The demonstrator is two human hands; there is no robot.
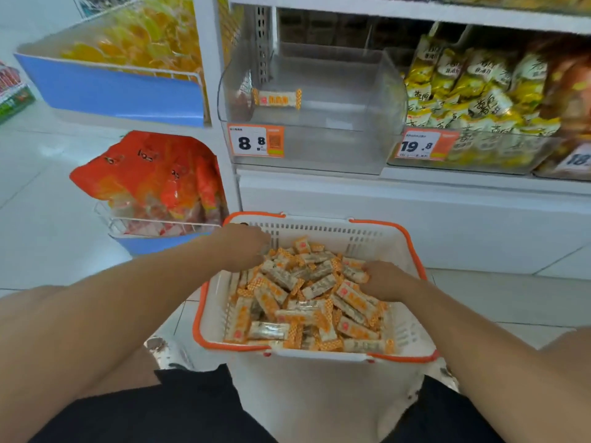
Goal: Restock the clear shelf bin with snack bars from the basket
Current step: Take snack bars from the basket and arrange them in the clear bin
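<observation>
Basket (412,334) sits low centre of the frame, heaped with snack bars (307,302) | your left hand (246,247) is at the pile's upper-left edge, fingers curled into the bars, grip hidden | your right hand (387,279) is at the right edge, fingers curled on bars | clear shelf bin (335,91) at upper centre holds one bar (277,98).

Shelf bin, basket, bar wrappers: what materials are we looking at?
Shelf bin: clear rigid plastic, probably acrylic; see-through glossy walls.
Basket: white moulded plastic, slotted walls, orange rim.
Snack bars: thin shiny film wrappers, likely plastic; crimped orange-checked ends.
</observation>
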